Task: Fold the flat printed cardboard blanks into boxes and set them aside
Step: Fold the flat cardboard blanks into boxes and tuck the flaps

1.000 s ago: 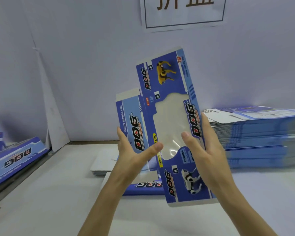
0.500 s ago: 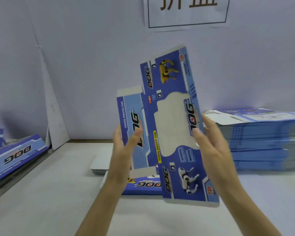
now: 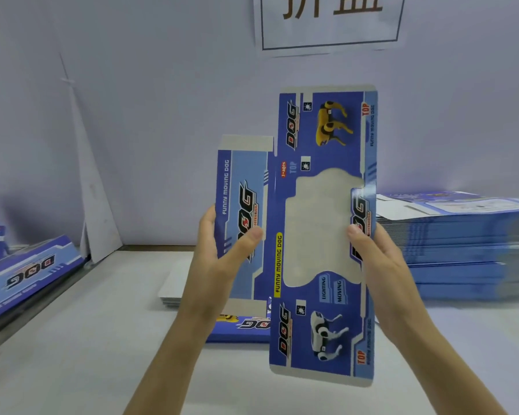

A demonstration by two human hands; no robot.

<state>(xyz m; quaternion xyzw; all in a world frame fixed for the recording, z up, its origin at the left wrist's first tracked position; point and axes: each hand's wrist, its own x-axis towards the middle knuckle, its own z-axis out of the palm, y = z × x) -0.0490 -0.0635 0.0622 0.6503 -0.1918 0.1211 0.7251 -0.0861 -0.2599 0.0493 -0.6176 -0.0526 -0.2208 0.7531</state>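
I hold a flat blue printed cardboard blank point(image 3: 318, 139) upright in the air in front of me, its clear window facing me. My left hand point(image 3: 216, 265) grips its left side panel, thumb on the printed face and fingers behind. My right hand point(image 3: 378, 259) grips the right edge the same way, thumb on the front. A tall stack of flat blanks point(image 3: 462, 244) lies on the table to the right. A blue printed piece point(image 3: 243, 327) lies on the table under the held blank, partly hidden by it.
A white table point(image 3: 72, 354) spreads below my arms. A folded blue box point(image 3: 27, 274) lies at the left edge. A thin pile of white sheets point(image 3: 174, 286) sits behind my left hand. A white wall with a paper sign point(image 3: 330, 22) stands close behind.
The blank has turned from tilted to nearly upright and squarer to me. Both hands have shifted from loose, open contact to gripping its left and right edges.
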